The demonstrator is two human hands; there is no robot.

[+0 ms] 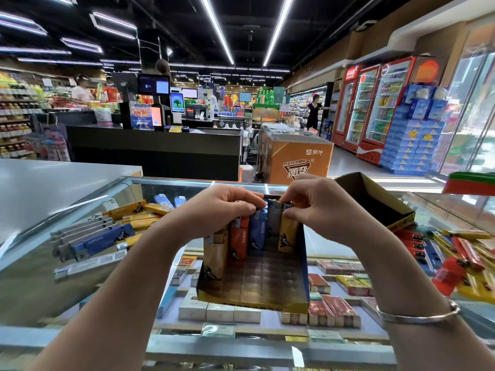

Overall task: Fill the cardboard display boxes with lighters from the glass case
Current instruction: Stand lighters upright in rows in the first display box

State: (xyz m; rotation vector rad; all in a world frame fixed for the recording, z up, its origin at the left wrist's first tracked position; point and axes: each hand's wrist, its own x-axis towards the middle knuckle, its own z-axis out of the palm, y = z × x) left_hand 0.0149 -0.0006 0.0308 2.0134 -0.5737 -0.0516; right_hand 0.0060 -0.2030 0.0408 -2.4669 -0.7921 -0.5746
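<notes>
The open blue-and-gold cardboard display box [267, 285] sits on the glass surface [67, 223] of the case, its open front facing the person. Only its back row holds lighters: a yellow one, an orange lighter [239, 238], blue ones and another yellow one stand upright, long axes vertical, metal heads up. The gridded floor in front is bare, so by the look of it most of the filling is left. The left hand [222, 207] curls over the tops of the left lighters; the right hand [308, 202] pinches the yellow lighter [288, 234] at the right. A second, dark empty cardboard box [375, 202] waits behind. Loose lighters [93, 236] lie flat in piles on both sides.
</notes>
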